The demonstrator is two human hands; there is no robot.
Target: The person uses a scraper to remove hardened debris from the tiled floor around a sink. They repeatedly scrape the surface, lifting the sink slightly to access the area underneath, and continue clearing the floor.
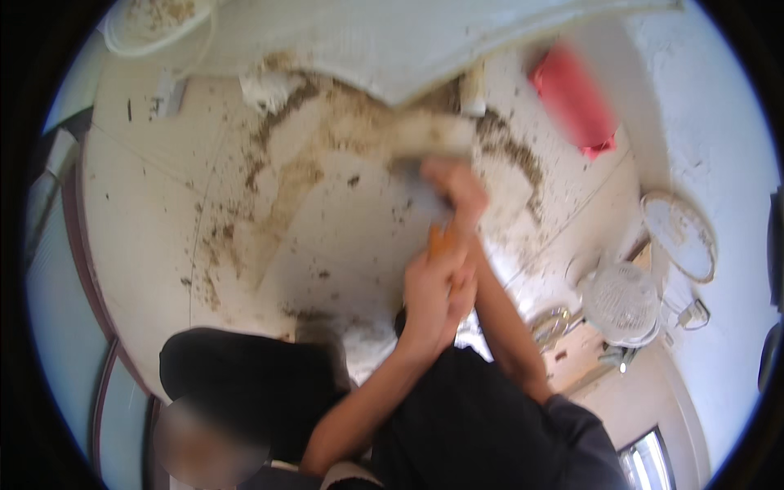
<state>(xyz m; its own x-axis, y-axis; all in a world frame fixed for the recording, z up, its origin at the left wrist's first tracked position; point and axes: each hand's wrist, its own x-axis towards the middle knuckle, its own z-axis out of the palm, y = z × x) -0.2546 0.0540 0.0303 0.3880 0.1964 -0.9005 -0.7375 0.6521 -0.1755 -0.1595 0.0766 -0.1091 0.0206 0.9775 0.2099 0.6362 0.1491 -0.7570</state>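
Observation:
My left hand (438,282) is closed around the orange handle (437,242) of a hand tool. Farther forward, the curled fingers of my right hand (456,187) grip the same tool near its grey front part (416,180). That part is blurred, so its exact shape cannot be told. Just beyond my right hand is a blurred whitish block (432,133); whether it belongs to the tool is unclear. Below lies a pale tiled floor (349,220) with brown dirt smears and crumbs around the hands.
A large white surface (392,43) comes to a point ahead, with a short pale pipe (473,92) beside it. To the right lie a red packet (572,98), an oval lid (680,236) and a clear ribbed container (621,303). A white tub (162,24) holds debris.

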